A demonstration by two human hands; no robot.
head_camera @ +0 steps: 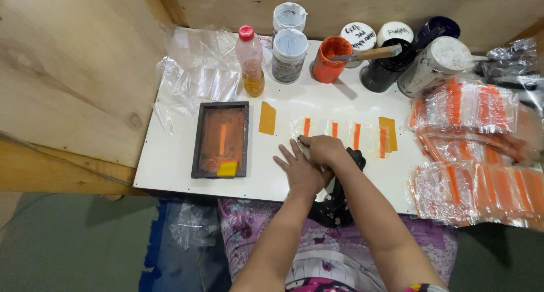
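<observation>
Hands meeting over white board (170, 161): left hand (300, 168) lying flat, fingers spreading, pressing clear plastic bag (309, 128); right hand (323, 149) curling shut, pinching same bag's near edge. Bag lying flat mid-board, orange stripe pointing away from body, among similar glossy striped bags in row running left-right. Sitting left: dark rectangular screen frame (221, 140). Standing behind: round paint jars (331, 59).

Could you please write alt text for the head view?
Both hands, left hand and right hand, press on a clear plastic strip with orange stripes on a white board, beside a dark rectangular printing frame and paint jars.
</observation>
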